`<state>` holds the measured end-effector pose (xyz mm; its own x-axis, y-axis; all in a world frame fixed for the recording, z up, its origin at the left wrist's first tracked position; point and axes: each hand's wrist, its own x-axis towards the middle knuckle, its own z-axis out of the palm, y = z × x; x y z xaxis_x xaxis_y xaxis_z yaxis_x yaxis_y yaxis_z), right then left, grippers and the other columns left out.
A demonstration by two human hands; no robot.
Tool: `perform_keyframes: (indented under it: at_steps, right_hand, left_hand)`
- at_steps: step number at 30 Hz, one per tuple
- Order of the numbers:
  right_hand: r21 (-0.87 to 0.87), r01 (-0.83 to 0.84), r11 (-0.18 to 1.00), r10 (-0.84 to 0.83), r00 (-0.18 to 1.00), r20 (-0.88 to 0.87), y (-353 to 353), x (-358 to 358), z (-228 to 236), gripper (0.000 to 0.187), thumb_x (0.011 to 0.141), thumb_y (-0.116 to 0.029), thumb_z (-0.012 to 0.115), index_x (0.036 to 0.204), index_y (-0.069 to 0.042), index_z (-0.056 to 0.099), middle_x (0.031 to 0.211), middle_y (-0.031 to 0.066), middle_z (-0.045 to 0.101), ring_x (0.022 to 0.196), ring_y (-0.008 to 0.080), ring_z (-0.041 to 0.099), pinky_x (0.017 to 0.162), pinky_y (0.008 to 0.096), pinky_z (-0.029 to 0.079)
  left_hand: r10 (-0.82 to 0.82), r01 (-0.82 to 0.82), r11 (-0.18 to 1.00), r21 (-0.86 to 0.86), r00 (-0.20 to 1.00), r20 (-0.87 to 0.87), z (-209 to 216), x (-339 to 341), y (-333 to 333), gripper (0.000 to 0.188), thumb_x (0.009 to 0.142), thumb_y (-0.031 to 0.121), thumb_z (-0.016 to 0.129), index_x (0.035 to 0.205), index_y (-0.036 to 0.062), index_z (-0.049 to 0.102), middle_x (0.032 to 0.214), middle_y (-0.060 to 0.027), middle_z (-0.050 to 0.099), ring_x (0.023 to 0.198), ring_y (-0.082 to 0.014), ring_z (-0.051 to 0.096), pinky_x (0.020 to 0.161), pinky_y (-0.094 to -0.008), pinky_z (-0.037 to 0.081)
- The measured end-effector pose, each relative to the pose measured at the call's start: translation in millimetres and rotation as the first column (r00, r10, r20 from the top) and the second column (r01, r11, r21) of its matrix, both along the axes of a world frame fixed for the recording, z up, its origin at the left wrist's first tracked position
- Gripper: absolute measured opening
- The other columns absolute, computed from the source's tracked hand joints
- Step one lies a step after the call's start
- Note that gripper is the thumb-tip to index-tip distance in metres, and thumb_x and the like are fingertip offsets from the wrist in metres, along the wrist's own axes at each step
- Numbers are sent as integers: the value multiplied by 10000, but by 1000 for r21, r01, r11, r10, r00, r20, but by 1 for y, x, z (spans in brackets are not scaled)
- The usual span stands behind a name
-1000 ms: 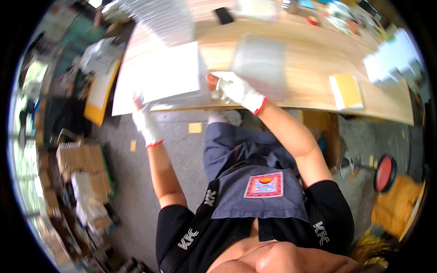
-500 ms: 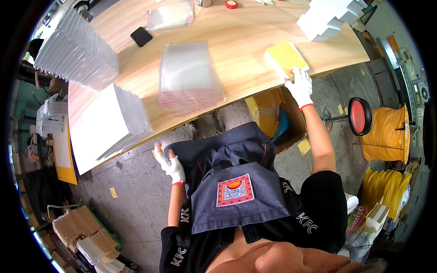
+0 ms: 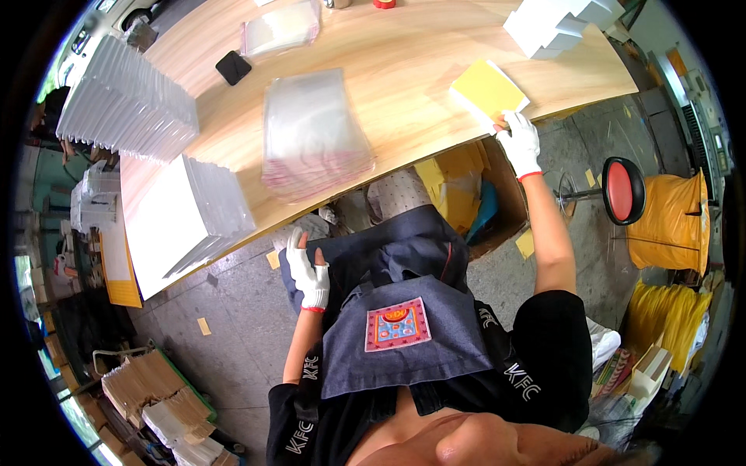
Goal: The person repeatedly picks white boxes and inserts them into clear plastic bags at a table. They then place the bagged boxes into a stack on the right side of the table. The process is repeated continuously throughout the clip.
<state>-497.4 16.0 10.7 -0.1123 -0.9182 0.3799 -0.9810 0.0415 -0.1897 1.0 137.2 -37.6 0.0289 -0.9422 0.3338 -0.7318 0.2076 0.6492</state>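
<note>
My right hand, in a white glove with bare fingertips, is at the near corner of a yellow sheet. Its thumb and finger close on that corner, by the table's front edge. White shows along the sheet's margins; how many layers lie beneath cannot be made out. My left hand, gloved the same way, hovers over my lap with fingers apart and nothing in it. Left of centre lies a stack of clear plastic bags with pinkish lower edges.
At the table's left stand a white-topped stack and a tall stack of clear-wrapped packs. A black phone-like object and more bags lie farther back. White boxes occupy the back right. A red-seated stool stands right.
My left hand has risen slightly and turned, its fingers now pointing up toward the table. The right hand stays at the yellow sheet's corner; more white shows along the sheet's left side. The view has shifted slightly.
</note>
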Motion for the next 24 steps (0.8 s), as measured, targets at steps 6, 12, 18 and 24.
perform_keyframes:
  at_steps: [6,12,18,24]
  right_hand:
    - [26,10,1000,-9,999,-43,-6,2,13,356,762,-391,643,947,-99,559,864,86,630,797,296,605,708,398,461]
    - [268,259,928,-129,898,-421,-38,45,38,454,763,-538,573,961,-133,513,756,99,610,652,272,618,562,425,459]
    - [321,252,913,-127,923,-363,-56,38,36,383,844,-470,477,1005,-130,550,796,97,633,765,302,627,607,434,467]
    - [-29,307,951,-251,828,501,-38,-4,21,260,905,-219,471,1064,-82,624,977,106,652,876,228,623,755,345,489]
  left_hand:
    - [-40,39,998,-39,999,-9,5,-10,-8,399,807,96,561,1192,-1,513,1263,-187,484,1187,-358,432,1013,-407,318]
    - [-79,79,996,-34,997,-14,6,-16,-7,404,797,87,560,1192,15,518,1257,-186,485,1186,-360,432,1015,-411,319]
    - [-63,62,998,-23,998,-18,7,-14,-2,419,782,68,566,1196,23,519,1254,-182,489,1180,-364,436,1014,-414,324]
    - [-99,100,994,-32,995,19,5,-12,-3,413,793,59,561,1202,18,515,1249,-178,498,1176,-356,446,1009,-408,334]
